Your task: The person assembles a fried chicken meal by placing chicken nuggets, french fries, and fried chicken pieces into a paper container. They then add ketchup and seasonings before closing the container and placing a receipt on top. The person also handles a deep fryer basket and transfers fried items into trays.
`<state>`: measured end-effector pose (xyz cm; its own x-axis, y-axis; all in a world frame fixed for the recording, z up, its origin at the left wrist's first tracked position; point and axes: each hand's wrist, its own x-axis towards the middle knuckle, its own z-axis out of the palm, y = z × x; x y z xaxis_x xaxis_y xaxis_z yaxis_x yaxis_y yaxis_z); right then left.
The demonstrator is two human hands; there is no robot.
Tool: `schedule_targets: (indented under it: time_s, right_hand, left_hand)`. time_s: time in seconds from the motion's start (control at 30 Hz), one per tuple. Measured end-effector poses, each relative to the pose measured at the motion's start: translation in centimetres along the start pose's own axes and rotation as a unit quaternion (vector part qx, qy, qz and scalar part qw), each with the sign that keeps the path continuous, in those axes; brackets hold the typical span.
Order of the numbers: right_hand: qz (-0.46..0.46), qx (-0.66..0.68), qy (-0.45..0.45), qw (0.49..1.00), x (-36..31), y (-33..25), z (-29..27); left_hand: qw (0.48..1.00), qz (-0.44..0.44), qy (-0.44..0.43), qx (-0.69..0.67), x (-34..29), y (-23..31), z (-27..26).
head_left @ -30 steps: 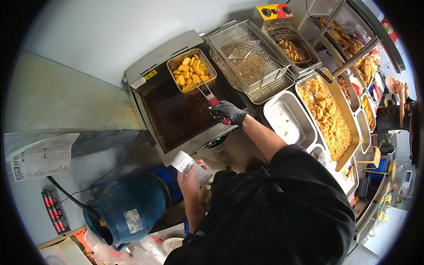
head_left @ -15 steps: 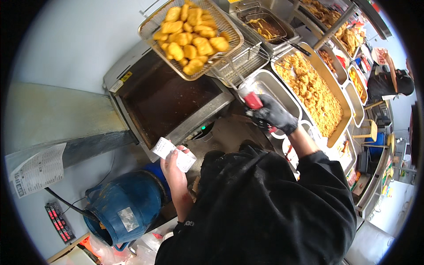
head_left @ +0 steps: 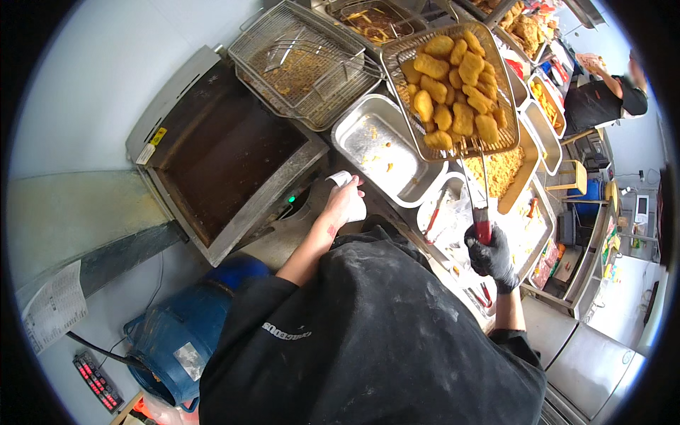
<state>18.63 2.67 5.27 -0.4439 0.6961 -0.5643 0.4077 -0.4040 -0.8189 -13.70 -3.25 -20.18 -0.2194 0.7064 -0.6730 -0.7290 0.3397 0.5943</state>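
Note:
My right hand, in a black glove, is closed round the red handle of a wire fry basket. Golden-brown nuggets are heaped in the basket, which hangs over the pans to my front right. My bare left hand pinches a white paper slip beside the fryer's right corner. Just beyond it is a steel pan with a few crumbs in the bottom. Part of a pan of golden crumbly food shows behind the basket.
The fryer holds dark oil on my left. An unloaded wire basket sits at the back. Red-handled tongs lie in a tray near my right arm. A blue barrel stands at lower left; another person is far right.
My right hand has swung the nugget basket rightward, from above the fryer to over the pans. My left hand has moved right and forward with the paper slip. The view has shifted too.

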Motion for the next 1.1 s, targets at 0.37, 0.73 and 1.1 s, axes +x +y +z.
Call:
schedule_targets:
  time_s: [0.37, 0.73, 1.1]
  right_hand:
    - [0.047, -0.078, 0.11, 0.99, -4.0, 6.1, -3.0]
    - [-0.059, -0.406, 0.128, 0.903, -0.6, 6.1, -1.8]
    - [-0.098, -0.541, 0.135, 0.824, 3.7, 7.8, -1.4]
  left_hand:
    - [0.994, 0.098, -0.045, -0.019, -0.4, -0.1, 2.4]
    - [0.991, 0.104, -0.064, -0.057, -3.4, 1.5, 2.6]
    - [0.983, 0.122, -0.1, -0.089, -3.5, 1.6, 3.7]
